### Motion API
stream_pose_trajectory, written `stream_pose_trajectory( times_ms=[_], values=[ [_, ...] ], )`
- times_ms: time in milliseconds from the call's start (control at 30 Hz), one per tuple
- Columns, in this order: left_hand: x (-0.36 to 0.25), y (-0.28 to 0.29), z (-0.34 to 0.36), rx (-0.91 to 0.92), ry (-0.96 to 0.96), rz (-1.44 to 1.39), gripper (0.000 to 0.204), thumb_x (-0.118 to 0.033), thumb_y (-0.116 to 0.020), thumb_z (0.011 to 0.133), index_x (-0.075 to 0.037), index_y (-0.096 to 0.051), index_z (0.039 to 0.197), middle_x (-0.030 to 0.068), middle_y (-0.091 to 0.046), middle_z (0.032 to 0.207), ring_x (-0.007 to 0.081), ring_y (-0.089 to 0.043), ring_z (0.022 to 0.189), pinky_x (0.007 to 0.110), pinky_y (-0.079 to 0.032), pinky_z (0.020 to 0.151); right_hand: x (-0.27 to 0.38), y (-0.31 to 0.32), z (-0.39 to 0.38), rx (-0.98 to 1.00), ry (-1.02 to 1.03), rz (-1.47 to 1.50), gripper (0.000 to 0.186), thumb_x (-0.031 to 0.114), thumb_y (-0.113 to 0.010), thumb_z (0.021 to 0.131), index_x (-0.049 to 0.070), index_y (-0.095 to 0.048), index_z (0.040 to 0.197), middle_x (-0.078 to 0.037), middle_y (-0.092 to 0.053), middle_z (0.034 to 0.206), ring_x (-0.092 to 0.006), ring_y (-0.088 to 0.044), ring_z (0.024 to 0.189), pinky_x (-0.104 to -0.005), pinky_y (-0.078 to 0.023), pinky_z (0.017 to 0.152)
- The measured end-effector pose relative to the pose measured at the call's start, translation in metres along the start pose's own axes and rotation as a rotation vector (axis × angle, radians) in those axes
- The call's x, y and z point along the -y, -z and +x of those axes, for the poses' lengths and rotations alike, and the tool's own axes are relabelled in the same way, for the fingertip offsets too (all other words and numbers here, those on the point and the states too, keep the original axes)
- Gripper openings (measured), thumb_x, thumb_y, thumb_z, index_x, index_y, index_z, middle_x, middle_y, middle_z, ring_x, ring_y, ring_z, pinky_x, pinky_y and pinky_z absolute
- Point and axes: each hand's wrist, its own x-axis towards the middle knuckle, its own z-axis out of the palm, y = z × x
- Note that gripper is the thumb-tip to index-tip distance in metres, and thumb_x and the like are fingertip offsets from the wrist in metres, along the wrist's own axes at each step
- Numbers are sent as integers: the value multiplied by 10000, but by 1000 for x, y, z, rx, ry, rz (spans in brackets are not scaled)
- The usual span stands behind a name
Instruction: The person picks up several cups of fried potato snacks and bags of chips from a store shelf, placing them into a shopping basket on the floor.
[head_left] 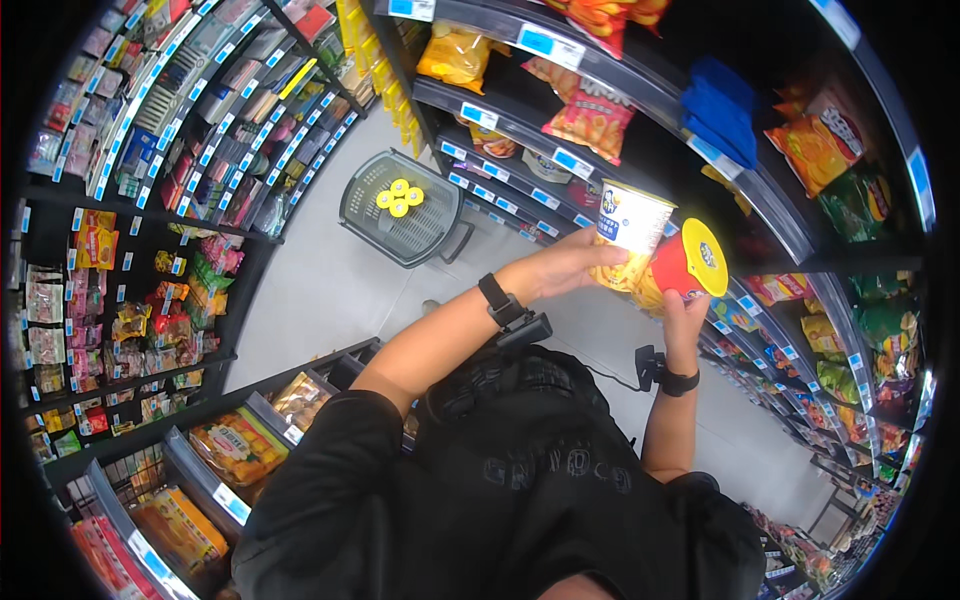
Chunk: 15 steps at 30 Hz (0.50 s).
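Observation:
My left hand (575, 262) is closed around a tall white cup-shaped snack container (629, 225) with a blue emblem and yellow lower part, held upright in front of the shelves. Just right of it, my right hand (682, 318) grips a second cup with a red band and yellow lid (704, 258), tilted and close against the white one. Both wrists wear black straps with small devices. A grey-green basket (355, 220) on the floor to the left holds several yellow round-topped items (400, 197).
Shelves of bagged snacks (590, 125) rise ahead and to the right. A wall rack of small packaged goods (130, 300) lines the left side. Low bins of packaged food (236, 448) stand at the lower left, beside the grey tiled floor (290, 310).

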Motion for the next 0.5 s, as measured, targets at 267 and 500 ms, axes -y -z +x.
stream_pose_trajectory(
  times_ms=[267,500],
  values=[
    [30,-31,45,-98,-165,187,758,-185,-648,964,-113,-167,1546,85,-432,1480,211,-457,1355,387,-417,1099,45,59,-5,-26,121,54,616,3,-575,803,-10,-358,1379,-149,-565,1288,-258,-591,1177,-385,-468,1032],
    [-19,-75,53,-32,-416,333,810,-453,-694,902,-30,-311,1478,183,-559,1349,331,-630,1163,437,-546,948,50,91,-12,-31,169,187,847,321,-856,784,22,-362,1405,-118,-566,1315,-216,-578,1189,-370,-479,1019]
  ],
)
